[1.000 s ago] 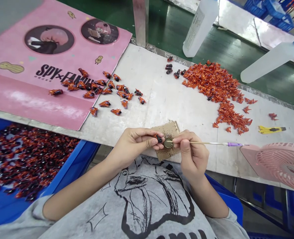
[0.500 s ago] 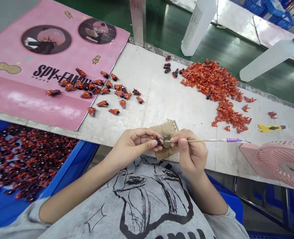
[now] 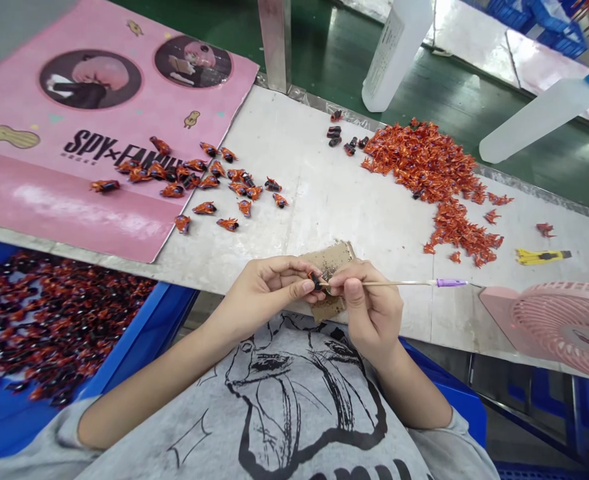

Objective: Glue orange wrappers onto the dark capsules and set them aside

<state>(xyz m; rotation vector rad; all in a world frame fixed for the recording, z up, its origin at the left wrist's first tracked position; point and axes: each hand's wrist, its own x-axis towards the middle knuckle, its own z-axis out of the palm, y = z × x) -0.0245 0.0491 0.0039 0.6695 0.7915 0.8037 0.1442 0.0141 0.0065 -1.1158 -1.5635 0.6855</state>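
Observation:
A small black and orange part [image 3: 316, 281] is pinched between the thumb and fingers of my left hand [image 3: 274, 285]. My right hand [image 3: 369, 303] grips a thin wooden stick [image 3: 409, 283] with a purple sleeve near its far end. The stick's tip meets the black side of the part, or lies very close to it. Under both hands lies a piece of brown cardboard [image 3: 333, 257], speckled with dark spots and partly covered by my fingers.
A heap of orange pieces [image 3: 424, 163] lies at the back right, near a yellow tool [image 3: 543, 256] and a pink fan [image 3: 569, 327]. Assembled pieces [image 3: 204, 208] are scattered left, partly over a pink mat [image 3: 124, 233]. A blue bin [image 3: 124, 340] holds many more. Two white bottles [image 3: 399, 53] stand behind.
My right hand has moved left, bringing the stick's tip from the cardboard to the part. My left hand stays in place with the part.

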